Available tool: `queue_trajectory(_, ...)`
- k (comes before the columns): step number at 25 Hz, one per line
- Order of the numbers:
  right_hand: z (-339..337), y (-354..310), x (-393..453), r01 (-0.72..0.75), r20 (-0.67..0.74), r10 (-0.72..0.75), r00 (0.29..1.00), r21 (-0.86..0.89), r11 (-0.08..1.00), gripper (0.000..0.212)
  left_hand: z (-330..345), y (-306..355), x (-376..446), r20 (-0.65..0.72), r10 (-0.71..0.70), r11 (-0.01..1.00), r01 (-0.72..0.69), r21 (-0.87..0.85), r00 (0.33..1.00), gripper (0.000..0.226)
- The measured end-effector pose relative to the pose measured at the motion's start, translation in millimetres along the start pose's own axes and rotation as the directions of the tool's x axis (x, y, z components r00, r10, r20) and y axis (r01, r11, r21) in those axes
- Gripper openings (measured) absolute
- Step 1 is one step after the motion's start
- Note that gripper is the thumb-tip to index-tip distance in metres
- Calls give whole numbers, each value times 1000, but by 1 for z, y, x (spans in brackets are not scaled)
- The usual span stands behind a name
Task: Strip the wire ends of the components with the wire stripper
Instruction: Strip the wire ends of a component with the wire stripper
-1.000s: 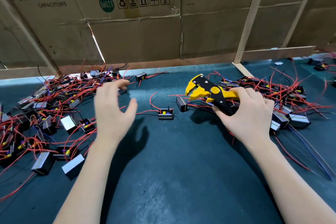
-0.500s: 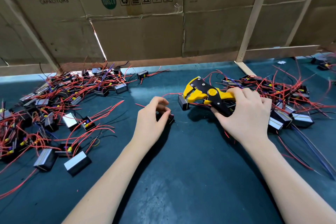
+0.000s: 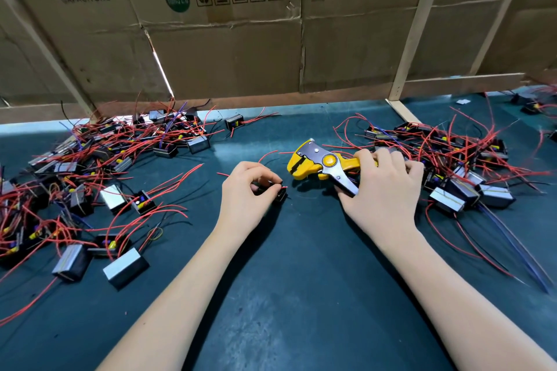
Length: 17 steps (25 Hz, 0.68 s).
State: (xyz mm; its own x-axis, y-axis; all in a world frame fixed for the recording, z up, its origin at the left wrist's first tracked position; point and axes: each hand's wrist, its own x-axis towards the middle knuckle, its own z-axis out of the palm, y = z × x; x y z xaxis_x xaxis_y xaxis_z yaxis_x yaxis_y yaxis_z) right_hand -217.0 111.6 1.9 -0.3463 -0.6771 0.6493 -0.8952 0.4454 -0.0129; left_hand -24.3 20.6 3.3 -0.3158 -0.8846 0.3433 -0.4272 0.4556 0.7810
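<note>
Head view, looking forward and down: a wall of flattened brown cardboard boxes, printed with a capacitor brand and shipping symbols and braced by pale wooden slats, closes off the far side of a dark teal counter. Two heaps of small black box-shaped components trailing red wires lie on it, too many and too tangled to count: a larger left pile and a right pile. Two bare forearms reach in from the near edge. One wire stripper, yellow with black and metal parts, lies between the piles near the counter's middle, its long axis running roughly left to right, its head pointing left and its handles pointing right. The right hand has its grip closed around those handles, fingers curled over the upper one. The left hand, just left of the stripper's head, pinches one small black component between curled fingers and thumb; thin red wires arc away from it.
</note>
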Motion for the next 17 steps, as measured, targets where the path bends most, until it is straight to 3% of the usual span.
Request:
queue_trajectory(8, -3, -6, -1, 87, 18, -87, 996, 20, 996, 46, -1, -3, 1, 9, 46, 999, -46, 6, 999, 14)
queue_trajectory(11, -3, -5, -1, 73, 4, -73, 997, 8, 997, 49, -7, -5, 2, 93, 102, 994, -104, 24, 990, 20)
queue_trajectory(17, 0, -5, 2, 91, -102, -89, 991, 10, 996, 41, -6, -6, 1, 132, 165, 981, -177, 81, 977, 16)
